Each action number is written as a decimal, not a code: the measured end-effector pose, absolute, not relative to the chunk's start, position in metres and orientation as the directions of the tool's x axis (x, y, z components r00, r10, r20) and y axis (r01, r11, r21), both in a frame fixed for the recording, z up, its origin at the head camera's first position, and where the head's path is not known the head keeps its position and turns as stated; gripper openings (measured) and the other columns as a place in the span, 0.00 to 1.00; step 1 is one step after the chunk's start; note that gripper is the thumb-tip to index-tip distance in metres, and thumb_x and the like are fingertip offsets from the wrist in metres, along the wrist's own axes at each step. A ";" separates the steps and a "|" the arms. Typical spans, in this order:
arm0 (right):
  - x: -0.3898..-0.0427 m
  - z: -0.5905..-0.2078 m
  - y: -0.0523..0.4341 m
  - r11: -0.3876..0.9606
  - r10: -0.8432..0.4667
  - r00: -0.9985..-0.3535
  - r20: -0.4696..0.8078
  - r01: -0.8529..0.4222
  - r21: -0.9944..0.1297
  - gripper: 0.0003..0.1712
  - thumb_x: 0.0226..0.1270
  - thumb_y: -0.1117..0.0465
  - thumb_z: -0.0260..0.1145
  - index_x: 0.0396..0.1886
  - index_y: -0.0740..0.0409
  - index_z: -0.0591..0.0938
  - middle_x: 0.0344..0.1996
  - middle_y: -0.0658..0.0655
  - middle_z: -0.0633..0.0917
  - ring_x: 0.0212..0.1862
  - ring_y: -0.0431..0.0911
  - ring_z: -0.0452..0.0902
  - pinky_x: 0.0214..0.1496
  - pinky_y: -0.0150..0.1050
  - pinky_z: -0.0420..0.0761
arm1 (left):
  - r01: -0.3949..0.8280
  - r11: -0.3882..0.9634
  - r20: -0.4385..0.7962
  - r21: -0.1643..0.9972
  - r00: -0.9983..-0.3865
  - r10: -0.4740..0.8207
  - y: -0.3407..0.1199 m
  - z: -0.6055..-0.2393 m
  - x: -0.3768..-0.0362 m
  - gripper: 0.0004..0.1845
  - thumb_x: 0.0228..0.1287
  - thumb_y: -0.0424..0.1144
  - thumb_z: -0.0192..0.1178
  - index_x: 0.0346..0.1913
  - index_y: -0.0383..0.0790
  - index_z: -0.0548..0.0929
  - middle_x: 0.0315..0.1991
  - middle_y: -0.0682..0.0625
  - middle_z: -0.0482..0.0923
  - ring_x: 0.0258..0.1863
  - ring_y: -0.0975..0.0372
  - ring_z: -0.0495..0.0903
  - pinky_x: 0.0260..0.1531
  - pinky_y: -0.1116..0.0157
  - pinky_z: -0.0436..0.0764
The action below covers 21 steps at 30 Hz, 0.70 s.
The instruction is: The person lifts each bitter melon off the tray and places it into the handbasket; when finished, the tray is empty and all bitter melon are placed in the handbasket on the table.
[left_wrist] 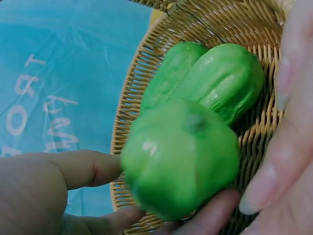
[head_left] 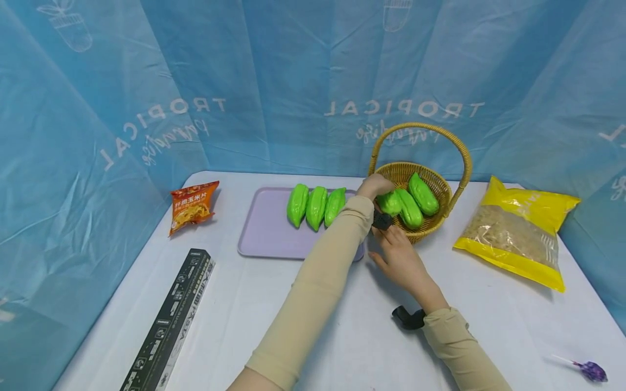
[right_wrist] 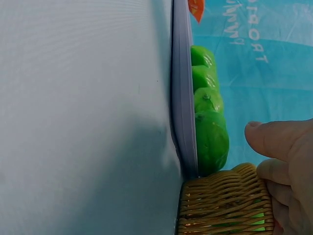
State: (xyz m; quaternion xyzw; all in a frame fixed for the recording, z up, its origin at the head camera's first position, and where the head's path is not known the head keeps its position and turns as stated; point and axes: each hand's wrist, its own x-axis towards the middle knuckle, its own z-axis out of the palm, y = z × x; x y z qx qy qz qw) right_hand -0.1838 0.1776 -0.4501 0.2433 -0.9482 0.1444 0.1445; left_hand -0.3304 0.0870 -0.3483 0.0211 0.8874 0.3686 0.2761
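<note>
My left hand (head_left: 377,188) reaches over the rim of a wicker basket (head_left: 442,187) and grips a glossy green gourd (left_wrist: 181,156) between thumb and fingers. The gourd sits low in the basket's left side, blurred in the left wrist view. Two more green gourds (head_left: 417,201) lie in the basket behind it. Left of the basket, a lavender tray (head_left: 266,231) carries three green gourds (head_left: 316,206) side by side. My right hand (head_left: 393,250) rests on the table at the basket's near side, with its fingers (right_wrist: 288,196) loosely bent against the woven wall (right_wrist: 222,205) and holding nothing.
An orange snack packet (head_left: 193,206) and a long black box (head_left: 171,320) lie at the left. A yellow bag (head_left: 518,233) lies right of the basket, and a small purple item (head_left: 592,371) is near the front right corner. Blue sheeting surrounds the white table (head_left: 274,304).
</note>
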 end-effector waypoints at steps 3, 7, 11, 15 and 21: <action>-0.183 -0.451 0.177 0.841 -0.419 -0.840 0.345 -0.502 -0.202 0.35 0.64 0.56 0.68 0.67 0.68 0.71 0.61 0.67 0.77 0.66 0.61 0.68 0.74 0.54 0.60 | -0.144 0.769 -0.497 0.623 -0.832 0.247 0.088 -0.344 -0.331 0.21 0.74 0.46 0.50 0.64 0.42 0.75 0.63 0.48 0.72 0.54 0.59 0.75 0.46 0.64 0.76; -0.183 -0.451 0.177 0.839 -0.420 -0.837 0.352 -0.506 -0.202 0.36 0.64 0.56 0.68 0.68 0.69 0.69 0.62 0.67 0.76 0.66 0.60 0.67 0.74 0.54 0.60 | -0.124 0.784 -0.510 0.608 -0.818 0.266 0.090 -0.338 -0.332 0.23 0.75 0.46 0.47 0.69 0.45 0.71 0.68 0.50 0.68 0.59 0.59 0.74 0.51 0.65 0.75; -0.183 -0.452 0.177 0.828 -0.428 -0.819 0.381 -0.525 -0.198 0.37 0.63 0.57 0.69 0.68 0.69 0.69 0.64 0.66 0.74 0.67 0.59 0.66 0.73 0.54 0.61 | -0.080 0.770 -0.466 0.633 -0.833 0.297 0.093 -0.333 -0.333 0.23 0.77 0.44 0.42 0.69 0.42 0.69 0.65 0.47 0.68 0.39 0.61 0.68 0.40 0.65 0.67; -0.183 -0.452 0.178 0.824 -0.432 -0.811 0.395 -0.533 -0.193 0.37 0.62 0.57 0.70 0.67 0.69 0.70 0.65 0.67 0.73 0.67 0.59 0.66 0.73 0.54 0.61 | -0.068 0.716 -0.402 0.695 -0.862 0.308 0.098 -0.334 -0.334 0.23 0.75 0.44 0.45 0.68 0.42 0.70 0.63 0.48 0.69 0.35 0.59 0.69 0.35 0.63 0.72; -0.183 -0.450 0.177 0.831 -0.428 -0.829 0.361 -0.518 -0.203 0.36 0.63 0.57 0.69 0.67 0.69 0.70 0.64 0.67 0.73 0.67 0.60 0.65 0.73 0.55 0.60 | -0.038 0.672 -0.348 0.740 -0.876 0.334 0.101 -0.325 -0.327 0.25 0.74 0.47 0.49 0.69 0.43 0.69 0.61 0.48 0.73 0.40 0.56 0.78 0.39 0.61 0.80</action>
